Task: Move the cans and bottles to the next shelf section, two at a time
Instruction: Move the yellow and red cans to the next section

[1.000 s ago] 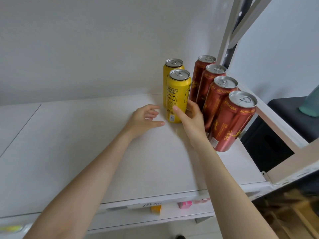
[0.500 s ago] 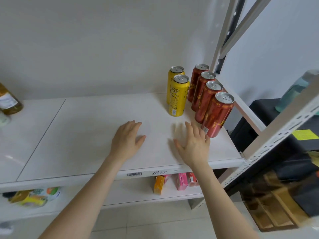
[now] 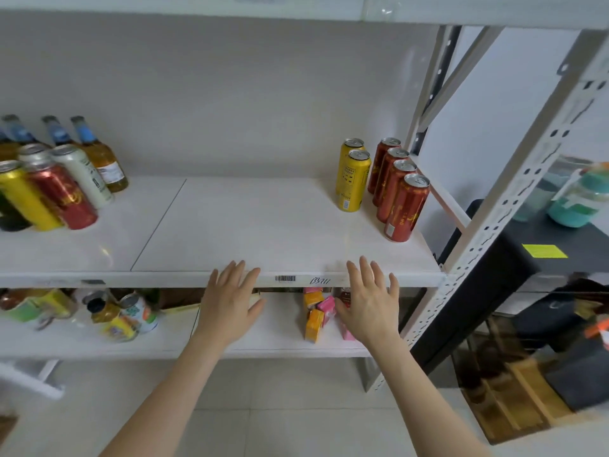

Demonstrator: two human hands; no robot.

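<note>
Fingers [image 3: 238, 275] straight — left hand [image 3: 229, 305], right hand [image 3: 370, 306].

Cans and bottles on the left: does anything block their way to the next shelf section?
Nothing visible does. The white shelf board lies bare between the left cans and bottles and the two yellow metal cans.

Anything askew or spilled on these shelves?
No spill. The yellow cans and red cans stand in neat rows. Only the small cartons on the lower shelf lie in a jumbled heap.
</note>
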